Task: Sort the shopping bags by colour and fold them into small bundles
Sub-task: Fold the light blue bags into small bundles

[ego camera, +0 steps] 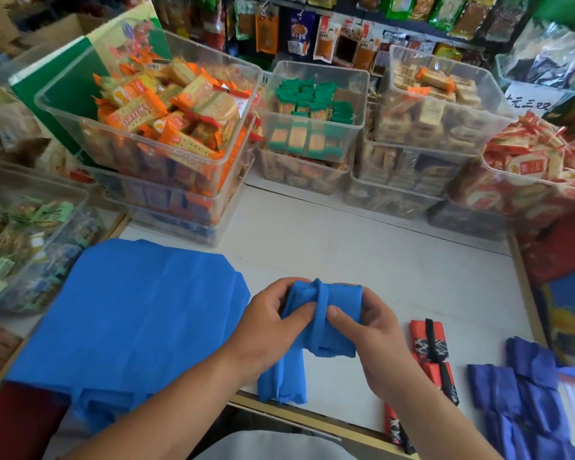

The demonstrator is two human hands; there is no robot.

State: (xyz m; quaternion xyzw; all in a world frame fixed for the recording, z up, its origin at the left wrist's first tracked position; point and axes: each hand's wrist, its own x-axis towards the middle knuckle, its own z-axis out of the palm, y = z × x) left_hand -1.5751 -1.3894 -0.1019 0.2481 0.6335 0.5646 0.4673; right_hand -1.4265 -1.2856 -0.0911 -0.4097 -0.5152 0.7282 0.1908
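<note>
Both hands are gripping the blue bundle (337, 336). The left hand (269, 317) is curling round its nine o'clock end, and the right hand (379, 330) is clasping the three o'clock end. Both thumbs are pressing on top, either side of the strap (322, 300) that is circling the bundle's middle. The bundle is sitting just above the near edge of the counter (379, 260), and a loose tail (281, 376) is hanging from it toward six o'clock.

The step looks like cinching the strap. It probably goes best with the thumbs pinning the folds so the fabric is not springing open, the strap drawn snug across the centre rather than slipping toward one end, and the tail tucked under before either hand lets go.

At nine o'clock a flat stack of blue bags (130, 310) is waiting. At four o'clock a red bundle (427, 340) is lying bound with a black strap. Farther toward four o'clock, dark blue bundles (518, 393) are piling up. This lighter bundle seems to need its own spot, apart from those. Snack bins (316, 127) are lining the counter at twelve o'clock.
</note>
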